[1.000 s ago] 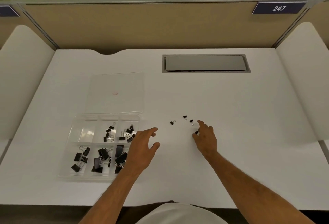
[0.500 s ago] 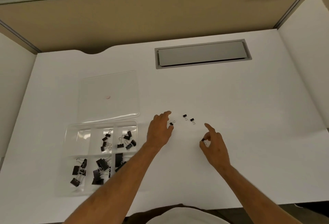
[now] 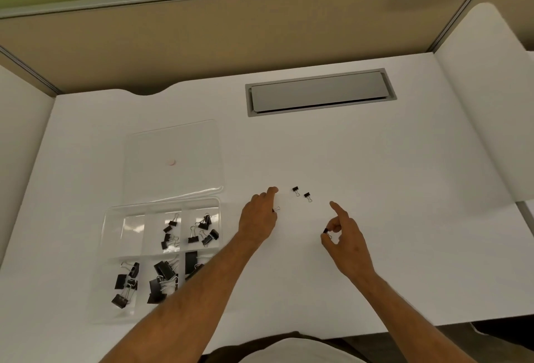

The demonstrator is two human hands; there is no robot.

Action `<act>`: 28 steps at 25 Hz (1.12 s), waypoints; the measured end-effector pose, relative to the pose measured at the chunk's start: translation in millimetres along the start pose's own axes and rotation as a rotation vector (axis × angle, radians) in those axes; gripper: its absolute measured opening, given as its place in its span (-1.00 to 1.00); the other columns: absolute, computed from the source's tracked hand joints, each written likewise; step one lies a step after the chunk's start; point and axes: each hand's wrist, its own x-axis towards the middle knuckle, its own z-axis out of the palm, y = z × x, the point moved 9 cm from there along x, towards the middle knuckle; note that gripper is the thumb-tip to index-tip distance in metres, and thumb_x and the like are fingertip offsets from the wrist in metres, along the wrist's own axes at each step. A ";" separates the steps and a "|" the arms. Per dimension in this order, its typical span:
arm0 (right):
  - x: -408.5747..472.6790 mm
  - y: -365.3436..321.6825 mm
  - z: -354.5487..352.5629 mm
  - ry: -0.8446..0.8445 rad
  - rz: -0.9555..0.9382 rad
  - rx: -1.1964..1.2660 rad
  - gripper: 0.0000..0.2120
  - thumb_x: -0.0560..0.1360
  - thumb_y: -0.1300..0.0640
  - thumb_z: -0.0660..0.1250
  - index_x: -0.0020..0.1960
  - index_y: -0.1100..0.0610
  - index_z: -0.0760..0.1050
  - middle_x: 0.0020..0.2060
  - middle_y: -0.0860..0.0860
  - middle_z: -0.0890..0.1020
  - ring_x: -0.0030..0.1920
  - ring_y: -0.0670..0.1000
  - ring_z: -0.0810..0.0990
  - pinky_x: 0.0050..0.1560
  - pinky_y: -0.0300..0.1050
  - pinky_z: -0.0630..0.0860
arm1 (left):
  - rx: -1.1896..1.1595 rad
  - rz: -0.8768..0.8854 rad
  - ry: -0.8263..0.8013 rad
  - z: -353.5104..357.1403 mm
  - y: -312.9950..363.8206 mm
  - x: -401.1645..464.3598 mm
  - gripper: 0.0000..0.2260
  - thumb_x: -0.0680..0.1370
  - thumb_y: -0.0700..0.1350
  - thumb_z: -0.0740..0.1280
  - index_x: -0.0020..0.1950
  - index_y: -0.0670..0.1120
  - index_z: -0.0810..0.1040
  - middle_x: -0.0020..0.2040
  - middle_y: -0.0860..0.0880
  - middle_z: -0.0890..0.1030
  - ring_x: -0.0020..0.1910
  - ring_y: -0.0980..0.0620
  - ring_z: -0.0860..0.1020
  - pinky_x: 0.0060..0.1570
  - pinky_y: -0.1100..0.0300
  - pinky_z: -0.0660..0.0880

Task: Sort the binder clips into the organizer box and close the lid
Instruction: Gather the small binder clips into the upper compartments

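Note:
The clear organizer box lies open at the left of the desk, black binder clips of several sizes in most compartments. Its flat lid rests behind it. My left hand is over a tiny clip just right of the box, fingers curled round it. Two more tiny clips lie loose on the desk a little further right. My right hand is lifted off the desk and pinches another tiny black clip between thumb and middle finger, index finger pointing out.
A grey cable hatch is set into the desk at the back. White side panels stand left and right, a tan partition behind. My left forearm crosses the box's near right corner.
My left hand moved from beside the box onto the leftmost loose clip and closed on it. My right hand picked up a clip and drew back toward me, lifting it.

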 end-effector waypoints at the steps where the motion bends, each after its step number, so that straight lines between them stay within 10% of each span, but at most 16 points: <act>1: -0.8 -6.0 0.9 -0.001 -0.011 0.002 -0.29 0.48 0.22 0.40 0.51 -0.14 0.19 -0.10 -0.20 0.53 0.04 -0.12 0.46 -0.09 -0.26 0.41 | -0.045 -0.003 0.024 -6.2 -1.3 -10.4 -0.49 0.53 -0.20 0.29 0.46 0.03 0.28 0.01 -0.03 0.56 0.00 -0.02 0.50 -0.03 0.05 0.51; 17: -34.4 -141.9 96.1 -0.169 -0.246 0.137 -0.29 0.47 0.24 0.41 0.49 -0.15 0.22 -0.14 -0.12 0.55 -0.16 -0.08 0.56 -0.13 -0.21 0.55 | -0.328 -0.105 0.354 -99.4 -97.8 -171.4 -0.51 0.53 -0.15 0.36 0.37 0.23 0.32 -0.07 0.21 0.49 -0.09 0.25 0.49 -0.16 0.45 0.40; 28: -62.9 -172.6 204.4 -0.156 -0.125 0.198 -0.31 0.48 0.24 0.42 0.46 -0.20 0.24 -0.13 -0.13 0.56 -0.24 -0.02 0.57 -0.16 -0.11 0.58 | -0.228 -0.223 0.384 -148.9 -270.0 -200.6 -0.57 0.55 -0.14 0.36 0.38 0.15 0.39 -0.03 0.18 0.52 -0.01 0.16 0.49 0.01 0.22 0.49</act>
